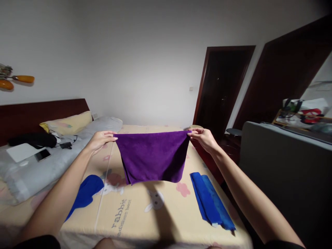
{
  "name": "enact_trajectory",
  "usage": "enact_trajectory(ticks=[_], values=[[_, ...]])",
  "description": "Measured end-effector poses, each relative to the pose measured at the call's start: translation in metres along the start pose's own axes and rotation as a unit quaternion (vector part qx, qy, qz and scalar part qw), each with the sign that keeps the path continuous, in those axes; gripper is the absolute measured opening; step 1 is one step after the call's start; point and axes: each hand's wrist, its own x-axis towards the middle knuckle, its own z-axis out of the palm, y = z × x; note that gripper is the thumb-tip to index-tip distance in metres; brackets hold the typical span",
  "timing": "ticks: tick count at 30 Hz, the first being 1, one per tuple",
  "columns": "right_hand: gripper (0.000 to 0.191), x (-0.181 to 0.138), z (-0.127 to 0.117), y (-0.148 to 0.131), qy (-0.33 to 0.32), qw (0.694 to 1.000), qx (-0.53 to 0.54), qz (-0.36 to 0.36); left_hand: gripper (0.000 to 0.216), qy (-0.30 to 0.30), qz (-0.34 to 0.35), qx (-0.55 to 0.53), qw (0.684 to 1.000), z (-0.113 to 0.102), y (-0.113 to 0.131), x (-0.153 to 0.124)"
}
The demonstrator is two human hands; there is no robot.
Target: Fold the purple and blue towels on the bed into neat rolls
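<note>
Purple cloth [153, 155]: fuzzy, terry-like, doubled over, hanging in the air above the bed [135, 214]. Your left hand [100, 140] pinches its top left corner, your right hand [204, 137] the top right, fingers clenched on the fabric. Top edge taut and straight, bottom edge curved. Folded blue cloth [211, 202] lies flat on the printed sheet, right of it.
</note>
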Motion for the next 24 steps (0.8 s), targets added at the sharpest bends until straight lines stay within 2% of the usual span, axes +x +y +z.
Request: enact_trajectory(ticks=[5, 11, 15, 18, 20, 22, 24], values=[[0.053, 0.001, -0.007, 0.002, 0.013, 0.999, -0.051, -0.011, 0.039, 0.010, 0.018, 0.063, 0.998, 0.001, 0.001, -0.001], [0.043, -0.002, -0.007, -0.003, 0.027, 0.985, -0.157, -0.065, 0.029, 0.018, 0.013, 0.037, 0.999, 0.007, 0.000, 0.002], [0.033, -0.006, -0.008, -0.014, 0.008, 0.962, -0.258, -0.090, 0.029, 0.017, 0.009, 0.033, 0.999, 0.007, -0.008, 0.006], [0.027, -0.006, -0.011, -0.018, -0.011, 0.936, -0.338, -0.102, 0.026, 0.021, 0.034, 0.073, 0.997, 0.005, -0.015, 0.009], [0.026, -0.005, -0.012, -0.016, -0.016, 0.938, -0.335, -0.094, 0.022, 0.028, 0.071, 0.106, 0.991, 0.003, -0.018, 0.012], [0.028, -0.002, -0.012, -0.007, -0.024, 0.953, -0.294, -0.069, 0.019, 0.026, 0.099, 0.124, 0.987, 0.001, -0.022, 0.016], [0.034, 0.002, -0.010, 0.005, -0.035, 0.968, -0.247, -0.036, 0.019, 0.004, 0.097, 0.136, 0.986, 0.001, -0.026, 0.020]])
